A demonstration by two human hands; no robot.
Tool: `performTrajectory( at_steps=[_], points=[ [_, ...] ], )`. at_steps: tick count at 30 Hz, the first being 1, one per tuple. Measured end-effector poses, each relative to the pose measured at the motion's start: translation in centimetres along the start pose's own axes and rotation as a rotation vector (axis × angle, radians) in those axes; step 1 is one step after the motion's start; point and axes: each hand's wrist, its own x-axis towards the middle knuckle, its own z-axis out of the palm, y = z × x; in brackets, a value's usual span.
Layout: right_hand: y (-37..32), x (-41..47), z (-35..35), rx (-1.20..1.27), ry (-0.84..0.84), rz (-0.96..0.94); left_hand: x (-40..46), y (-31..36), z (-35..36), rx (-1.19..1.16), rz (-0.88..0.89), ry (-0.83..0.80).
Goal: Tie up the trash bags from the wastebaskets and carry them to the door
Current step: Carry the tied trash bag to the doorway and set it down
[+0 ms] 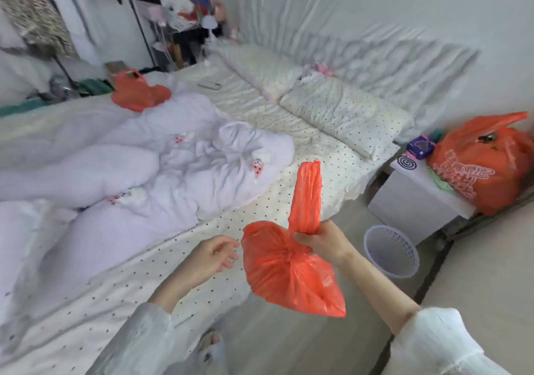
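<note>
My right hand (319, 240) grips an orange trash bag (289, 273) by one handle strip at its knotted neck; that strip stands straight up above my fist. The bag hangs in the air over the floor beside the bed. My left hand (212, 254) hovers just left of the bag with relaxed fingers, holding nothing. A white mesh wastebasket (391, 252) stands on the floor to the right, with no bag in it. Another orange bag (137, 91) lies on the far side of the bed. A large full orange bag (485, 163) sits on a white box at the right.
The bed (303, 143) with a rumpled lilac duvet (130, 166) and dotted pillows fills the left and centre. A white box (416, 198) stands by the bed's head, bearing a purple box and a spiral coil. A clothes rack and shelves stand at the back left. My slippered foot (211, 345) is on the floor below.
</note>
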Motion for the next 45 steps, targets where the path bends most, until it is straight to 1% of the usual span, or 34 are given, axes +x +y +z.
performTrajectory(
  at_steps=[4, 6, 11, 16, 21, 27, 32, 37, 41, 45],
  points=[
    [-5.7, -2.4, 3.0, -0.072, -0.098, -0.157, -6.9, -0.8, -4.0, -0.062, 0.01, 0.197],
    [-8.2, -4.1, 5.7, -0.088, -0.179, -0.218, -10.8, -2.0, -6.0, -0.096, 0.0, 0.3],
    [-13.7, -9.5, 14.0, -0.174, -0.412, -0.384, -21.1, -6.7, -10.2, -0.238, -0.045, 0.565],
    [-16.9, -16.6, 24.2, -0.334, -0.671, -0.528, -32.3, -13.6, -11.9, -0.381, -0.132, 0.801],
    [-18.7, -25.0, 35.0, -0.427, -0.833, -0.604, -43.1, -21.2, -13.5, -0.512, -0.201, 0.961],
    [-20.4, -35.5, 48.4, -0.4, -0.968, -0.605, -55.4, -30.6, -17.4, -0.568, -0.221, 1.16],
    [-23.5, -41.8, 57.6, -0.343, -1.106, -0.597, -62.2, -36.5, -21.3, -0.577, -0.218, 1.25],
    [-28.3, -46.1, 67.2, -0.34, -1.162, -0.643, -65.8, -41.5, -26.4, -0.607, -0.239, 1.294],
    [-32.3, -46.9, 75.2, -0.333, -1.203, -0.655, -68.2, -46.1, -33.2, -0.622, -0.282, 1.357],
    [-38.6, -45.3, 83.0, -0.31, -1.175, -0.663, -68.7, -49.4, -41.7, -0.652, -0.275, 1.373]
  ],
)
